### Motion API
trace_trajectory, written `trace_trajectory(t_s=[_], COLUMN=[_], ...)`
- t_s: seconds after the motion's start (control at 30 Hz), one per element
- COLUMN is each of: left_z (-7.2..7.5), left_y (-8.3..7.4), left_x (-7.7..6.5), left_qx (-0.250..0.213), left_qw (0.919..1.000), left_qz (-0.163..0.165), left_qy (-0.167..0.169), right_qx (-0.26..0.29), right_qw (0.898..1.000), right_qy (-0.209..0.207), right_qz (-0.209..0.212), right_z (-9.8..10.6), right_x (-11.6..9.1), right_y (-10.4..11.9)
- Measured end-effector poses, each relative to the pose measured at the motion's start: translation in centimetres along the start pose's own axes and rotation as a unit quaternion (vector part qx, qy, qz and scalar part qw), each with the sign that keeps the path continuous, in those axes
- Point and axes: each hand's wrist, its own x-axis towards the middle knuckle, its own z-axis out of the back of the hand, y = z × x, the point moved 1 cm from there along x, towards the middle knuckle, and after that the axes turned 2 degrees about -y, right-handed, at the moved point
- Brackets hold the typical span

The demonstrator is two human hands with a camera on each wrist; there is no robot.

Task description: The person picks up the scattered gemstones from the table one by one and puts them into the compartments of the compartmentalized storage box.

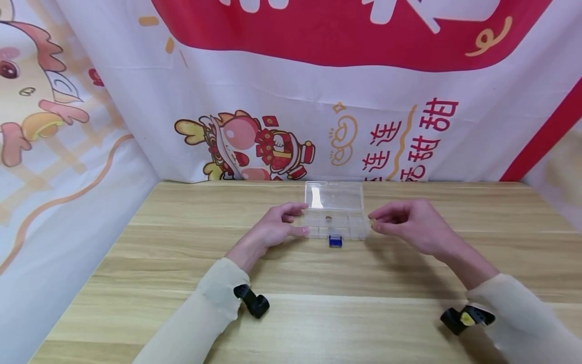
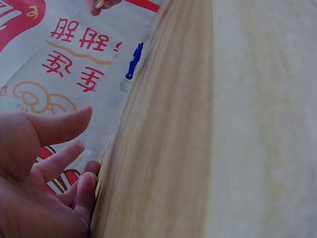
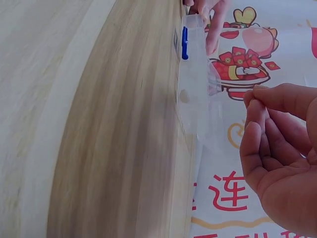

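A clear plastic compartment box [image 1: 334, 233] stands on the table with its transparent lid [image 1: 341, 196] raised at the back. A blue latch [image 1: 335, 241] sits at its front edge. Inside one compartment lies a small orange-brown piece [image 1: 328, 218]. At the box's left end is my left hand [image 1: 275, 225], thumb by the front corner and index finger by the lid's hinge side, the fingers spread. Just beyond the right end, my right hand [image 1: 416, 225] pinches a small yellowish piece [image 1: 373, 221] between thumb and fingertips; the fingers hide most of it.
The wood-grain table [image 1: 318, 323] ends at a printed cloth backdrop [image 1: 282, 91], close behind the raised lid. Another cloth [image 1: 91, 167] hangs along the left side. Black wrist cameras [image 1: 252, 302] are strapped over both sleeves.
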Motion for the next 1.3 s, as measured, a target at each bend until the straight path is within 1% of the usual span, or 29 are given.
trace_trajectory(t_s=[0.2,0.47,0.77,1.07,1.3], left_z=[-0.1,-0.3,-0.4,-0.4,-0.1], left_y=[-0.1,-0.2,-0.3,-0.2,0.1], left_x=[0.1,0.2,0.2,0.3,0.3], left_qx=[-0.001,0.005,0.003,0.001,0.003], left_qw=[1.0000,1.0000,1.0000,1.0000,1.0000], left_qz=[-0.004,-0.007,-0.006,-0.006,0.001], left_qy=[0.005,0.003,0.004,0.006,-0.001], right_qx=[0.017,0.032,0.044,0.047,0.056], right_qw=[1.000,0.999,0.999,0.999,0.998], right_qy=[0.003,0.000,0.002,-0.011,-0.002], right_qz=[0.009,0.024,0.018,-0.003,-0.006], right_z=[-0.5,-1.3,-2.1,-3.2,-4.4], right_x=[0.3,0.8,1.4,2.3,3.3], right_y=[0.3,0.4,0.6,0.9,1.6])
